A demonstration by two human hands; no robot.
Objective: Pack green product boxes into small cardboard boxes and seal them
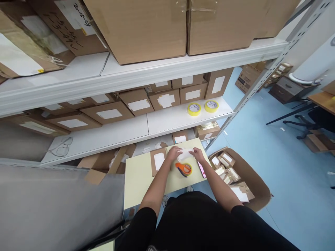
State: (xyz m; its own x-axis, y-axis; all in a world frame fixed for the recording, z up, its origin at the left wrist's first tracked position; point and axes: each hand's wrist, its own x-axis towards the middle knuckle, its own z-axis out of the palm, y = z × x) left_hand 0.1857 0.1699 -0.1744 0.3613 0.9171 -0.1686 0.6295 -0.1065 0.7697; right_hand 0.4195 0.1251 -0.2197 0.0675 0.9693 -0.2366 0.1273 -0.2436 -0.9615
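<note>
A small white slip of paper [185, 153] is stretched between my two hands above the pale yellow table [137, 181]. My left hand [173, 153] pinches its left end, and the right end is between the fingers of my right hand [198, 154]. Just below the slip lies an orange tape dispenser [184, 168] with a roll of yellow tape. By my right forearm is a phone [202, 170] with a pink screen, partly covered. To the left of my left forearm, a brown cardboard box [154, 170] bears a white label.
Labelled boxes line the shelf [167, 120] ahead, with two yellow tape rolls [194, 109] [211, 106] near its right end. Large cartons [141, 28] fill the upper shelf. At right, a big open carton [258, 177] holds several small parcels. An open box [104, 164] stands left of the table.
</note>
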